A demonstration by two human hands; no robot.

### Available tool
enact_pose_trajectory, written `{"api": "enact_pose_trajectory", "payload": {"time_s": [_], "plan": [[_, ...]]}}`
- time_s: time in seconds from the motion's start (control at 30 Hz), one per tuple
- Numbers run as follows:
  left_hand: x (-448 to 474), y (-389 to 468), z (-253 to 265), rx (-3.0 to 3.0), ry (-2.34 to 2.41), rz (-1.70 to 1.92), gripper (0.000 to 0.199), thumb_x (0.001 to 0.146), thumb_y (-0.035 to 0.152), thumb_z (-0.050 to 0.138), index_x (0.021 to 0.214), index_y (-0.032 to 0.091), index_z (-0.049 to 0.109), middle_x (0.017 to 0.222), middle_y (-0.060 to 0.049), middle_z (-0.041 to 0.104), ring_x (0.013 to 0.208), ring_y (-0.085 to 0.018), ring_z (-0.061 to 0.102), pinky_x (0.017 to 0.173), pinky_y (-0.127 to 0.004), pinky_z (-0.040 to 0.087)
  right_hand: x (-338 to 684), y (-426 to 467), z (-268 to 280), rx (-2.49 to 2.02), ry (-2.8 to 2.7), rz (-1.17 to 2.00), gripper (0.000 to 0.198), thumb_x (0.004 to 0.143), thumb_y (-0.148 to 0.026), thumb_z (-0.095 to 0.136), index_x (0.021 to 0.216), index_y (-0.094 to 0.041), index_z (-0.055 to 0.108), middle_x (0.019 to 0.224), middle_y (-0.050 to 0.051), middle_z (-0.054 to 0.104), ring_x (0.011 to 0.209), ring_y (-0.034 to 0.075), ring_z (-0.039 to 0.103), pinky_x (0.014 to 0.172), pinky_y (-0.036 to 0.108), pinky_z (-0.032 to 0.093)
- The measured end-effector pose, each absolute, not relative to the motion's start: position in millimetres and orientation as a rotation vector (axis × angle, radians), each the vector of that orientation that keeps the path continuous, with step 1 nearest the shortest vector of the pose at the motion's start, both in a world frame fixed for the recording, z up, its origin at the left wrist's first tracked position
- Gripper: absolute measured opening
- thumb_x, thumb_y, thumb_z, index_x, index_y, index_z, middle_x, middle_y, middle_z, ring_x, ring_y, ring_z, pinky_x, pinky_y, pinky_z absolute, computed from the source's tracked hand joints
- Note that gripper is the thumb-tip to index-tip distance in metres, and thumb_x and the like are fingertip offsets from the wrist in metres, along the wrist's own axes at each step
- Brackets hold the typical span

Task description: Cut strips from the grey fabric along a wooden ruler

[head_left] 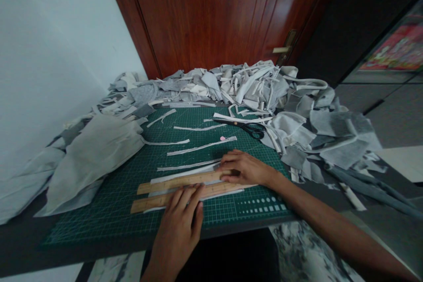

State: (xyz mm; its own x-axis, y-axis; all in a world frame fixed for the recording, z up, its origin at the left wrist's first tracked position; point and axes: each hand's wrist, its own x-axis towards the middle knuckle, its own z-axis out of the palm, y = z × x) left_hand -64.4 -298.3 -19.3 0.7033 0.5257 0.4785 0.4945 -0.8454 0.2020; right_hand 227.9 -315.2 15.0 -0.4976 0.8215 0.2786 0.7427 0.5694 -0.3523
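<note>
Two wooden rulers lie side by side on a piece of pale fabric (211, 181) on the green cutting mat (109, 211). My left hand (183, 209) rests on the nearer ruler (150, 202), its fingers stretched out and pressing down. Over the right part of the farther ruler (175, 183), my right hand (246, 167) is bent, with thumb and fingers closed around it. White fabric edges show beyond both rulers. A thin grey-white strip (185, 167) lies just past them, partly covered by my right fingers.
Black-handled scissors (253, 130) lie on the mat near several loose fabric strips (201, 146). A heap of grey and white scraps (224, 83) lines the back. Larger cloth pieces (99, 154) lie at left, with more scraps (343, 136) at right. Behind stands a wooden door (214, 17).
</note>
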Motion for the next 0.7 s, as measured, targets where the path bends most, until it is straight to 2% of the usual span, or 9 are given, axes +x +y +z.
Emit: {"api": "enact_pose_trajectory", "payload": {"time_s": [0.7], "plan": [[-62, -297, -18, 2.764, 0.851, 0.861, 0.041, 0.108, 0.025, 0.047, 0.146, 0.027, 0.062, 0.125, -0.004, 0.073, 0.117, -0.025, 0.067, 0.105, -0.043, 0.056, 228, -312, 3, -1.307, -2.302, 0.202, 0.027, 0.104, -0.037, 0.066, 0.124, -0.020, 0.075, 0.114, 0.009, 0.070, 0.105, 0.022, 0.066, 0.098, 0.037, 0.048]]}}
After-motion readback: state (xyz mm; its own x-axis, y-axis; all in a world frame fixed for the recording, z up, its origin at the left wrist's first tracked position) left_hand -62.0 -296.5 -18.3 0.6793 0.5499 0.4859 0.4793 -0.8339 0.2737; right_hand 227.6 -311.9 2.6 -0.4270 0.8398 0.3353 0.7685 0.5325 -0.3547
